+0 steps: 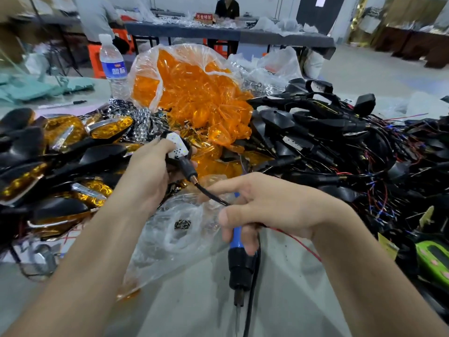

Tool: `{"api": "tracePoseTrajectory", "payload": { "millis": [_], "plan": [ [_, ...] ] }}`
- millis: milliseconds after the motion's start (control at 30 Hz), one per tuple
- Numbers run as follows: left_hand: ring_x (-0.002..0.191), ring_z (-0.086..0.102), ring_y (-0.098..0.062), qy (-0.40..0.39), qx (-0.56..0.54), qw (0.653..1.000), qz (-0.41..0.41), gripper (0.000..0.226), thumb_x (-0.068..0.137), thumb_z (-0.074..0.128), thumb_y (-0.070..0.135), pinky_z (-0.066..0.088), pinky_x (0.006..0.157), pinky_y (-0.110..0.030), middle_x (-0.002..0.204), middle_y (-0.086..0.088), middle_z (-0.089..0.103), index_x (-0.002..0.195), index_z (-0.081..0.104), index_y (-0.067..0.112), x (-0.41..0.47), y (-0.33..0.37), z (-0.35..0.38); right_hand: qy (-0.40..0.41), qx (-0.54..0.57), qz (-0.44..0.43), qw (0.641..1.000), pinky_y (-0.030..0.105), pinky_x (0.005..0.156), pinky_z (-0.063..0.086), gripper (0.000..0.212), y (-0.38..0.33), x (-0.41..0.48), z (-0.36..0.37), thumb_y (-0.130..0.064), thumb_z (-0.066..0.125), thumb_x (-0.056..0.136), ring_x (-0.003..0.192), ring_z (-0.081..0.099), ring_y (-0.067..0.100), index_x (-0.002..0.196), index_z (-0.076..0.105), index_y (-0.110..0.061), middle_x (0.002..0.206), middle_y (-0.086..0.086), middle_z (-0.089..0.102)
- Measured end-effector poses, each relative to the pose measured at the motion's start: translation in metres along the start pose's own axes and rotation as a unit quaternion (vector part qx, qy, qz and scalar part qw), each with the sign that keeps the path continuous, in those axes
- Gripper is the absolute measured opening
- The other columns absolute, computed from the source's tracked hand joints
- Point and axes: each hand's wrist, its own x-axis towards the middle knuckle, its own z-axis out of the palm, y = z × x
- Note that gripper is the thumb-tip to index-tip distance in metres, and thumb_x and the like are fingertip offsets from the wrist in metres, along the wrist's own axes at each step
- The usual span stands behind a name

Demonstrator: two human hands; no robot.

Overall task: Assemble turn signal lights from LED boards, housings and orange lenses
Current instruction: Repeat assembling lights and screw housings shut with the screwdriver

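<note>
While the left hand (155, 166) curls its fingers round a black housing (185, 164), you can see the white LED board (176, 147) seated in its head, face up, just in front of the heap of parts. From the housing's stem a black cable (211, 197) drops down and runs straight into the right hand (262, 205). That hand is wrapped round a blue-handled tool (237, 242), metal tip pointing back toward the person, and the forefinger is stretched out along the cable. A thin red wire (300, 243) trails out from under the palm across the grey table (291, 300).

Right behind the hands sits a clear bag stuffed with orange lenses (194, 88), its mouth spilling more of them onto the pile. To the right, a big tangle of black housings with wires (315, 132). To the left, finished lights (60, 142), orange lenses already on black bodies, stacked up. Below the hands lies a crumpled clear bag (175, 239) with a small dark cluster inside, too small to make out. A water bottle (113, 66) stands upright at the back left, a pen (63, 104) lying near it. A green object (435, 261) pokes in at the right edge.
</note>
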Motion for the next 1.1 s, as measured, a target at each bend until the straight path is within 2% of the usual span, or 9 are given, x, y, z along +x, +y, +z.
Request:
{"api": "tracePoseTrajectory", "payload": {
  "millis": [133, 200, 267, 333, 400, 467, 667, 800, 1100],
  "plan": [
    [0.063, 0.068, -0.017, -0.047, -0.033, 0.998, -0.009, 0.026, 0.105, 0.043, 0.009, 0.051, 0.048, -0.023, 0.113, -0.019, 0.077, 0.121, 0.064, 0.007, 0.000, -0.003, -0.005, -0.089, 0.188, -0.037, 0.977, 0.025, 0.057, 0.059, 0.032, -0.005, 0.017, 0.020, -0.015, 0.049, 0.108, 0.059, 0.072, 0.015, 0.134, 0.059, 0.000, 0.088, 0.016, 0.074],
    [0.061, 0.065, -0.015, -0.077, -0.007, 0.997, -0.004, 0.031, 0.101, 0.044, 0.007, 0.048, 0.044, -0.021, 0.113, -0.015, 0.078, 0.122, 0.066, 0.008, 0.000, -0.002, -0.010, -0.080, 0.185, -0.047, 0.978, 0.028, 0.063, 0.062, 0.027, 0.003, 0.030, 0.032, -0.017, 0.052, 0.107, 0.067, 0.075, 0.019, 0.126, 0.065, -0.003, 0.088, 0.016, 0.075],
    [0.053, 0.059, -0.015, -0.100, 0.045, 0.994, 0.011, 0.040, 0.096, 0.042, 0.001, 0.045, 0.039, -0.022, 0.107, -0.014, 0.078, 0.124, 0.068, 0.010, -0.001, -0.005, -0.011, 0.078, 0.108, -0.039, 0.990, 0.030, 0.063, 0.059, 0.022, 0.013, 0.047, 0.031, -0.020, 0.061, 0.103, 0.066, 0.073, 0.020, 0.107, 0.075, -0.003, 0.083, 0.018, 0.075],
    [0.054, 0.060, -0.018, -0.105, 0.068, 0.992, 0.029, 0.044, 0.095, 0.043, -0.004, 0.046, 0.040, -0.025, 0.103, -0.015, 0.079, 0.121, 0.073, 0.014, -0.005, -0.012, -0.007, 0.277, 0.126, -0.037, 0.952, 0.031, 0.058, 0.054, 0.021, 0.019, 0.064, 0.023, -0.017, 0.063, 0.098, 0.062, 0.068, 0.021, 0.088, 0.079, -0.006, 0.080, 0.018, 0.075],
    [0.064, 0.066, -0.020, -0.103, 0.091, 0.989, 0.049, 0.046, 0.096, 0.047, -0.006, 0.052, 0.048, -0.028, 0.098, -0.010, 0.079, 0.118, 0.076, 0.020, -0.007, -0.019, -0.001, 0.368, 0.203, -0.048, 0.906, 0.033, 0.061, 0.058, 0.023, 0.019, 0.080, 0.016, -0.016, 0.062, 0.097, 0.070, 0.072, 0.020, 0.084, 0.080, -0.012, 0.081, 0.009, 0.078],
    [0.073, 0.068, -0.021, -0.095, 0.113, 0.987, 0.065, 0.049, 0.097, 0.049, -0.008, 0.056, 0.056, -0.031, 0.097, -0.007, 0.078, 0.117, 0.078, 0.026, -0.005, -0.024, 0.001, 0.383, 0.199, -0.054, 0.901, 0.038, 0.068, 0.063, 0.019, 0.022, 0.094, 0.017, -0.022, 0.063, 0.097, 0.085, 0.076, 0.022, 0.090, 0.080, -0.018, 0.088, 0.003, 0.079],
    [0.110, 0.072, -0.011, -0.097, 0.163, 0.978, 0.089, 0.051, 0.099, 0.054, -0.001, 0.060, 0.086, -0.034, 0.118, 0.013, 0.077, 0.112, 0.078, 0.043, -0.004, -0.033, -0.003, 0.347, 0.176, -0.094, 0.917, 0.057, 0.086, 0.060, 0.020, 0.043, 0.097, 0.020, -0.034, 0.063, 0.095, 0.098, 0.074, 0.032, 0.096, 0.078, -0.020, 0.095, 0.006, 0.078],
    [0.119, 0.067, -0.001, -0.140, 0.180, 0.967, 0.112, 0.046, 0.096, 0.063, 0.009, 0.058, 0.089, -0.022, 0.126, 0.019, 0.073, 0.129, 0.071, 0.040, -0.006, -0.039, -0.003, 0.370, 0.162, -0.126, 0.906, 0.064, 0.080, 0.056, 0.016, 0.043, 0.093, 0.022, -0.023, 0.066, 0.085, 0.082, 0.069, 0.035, 0.088, 0.078, -0.013, 0.089, 0.023, 0.073],
    [0.109, 0.074, -0.015, -0.160, 0.168, 0.965, 0.119, 0.047, 0.097, 0.064, 0.007, 0.060, 0.085, -0.028, 0.116, 0.006, 0.078, 0.138, 0.067, 0.029, -0.010, -0.044, -0.003, 0.484, 0.027, -0.129, 0.865, 0.043, 0.062, 0.053, 0.022, 0.042, 0.092, 0.026, -0.033, 0.066, 0.090, 0.059, 0.057, 0.012, 0.076, 0.077, -0.021, 0.060, -0.006, 0.065]
  ]
}}
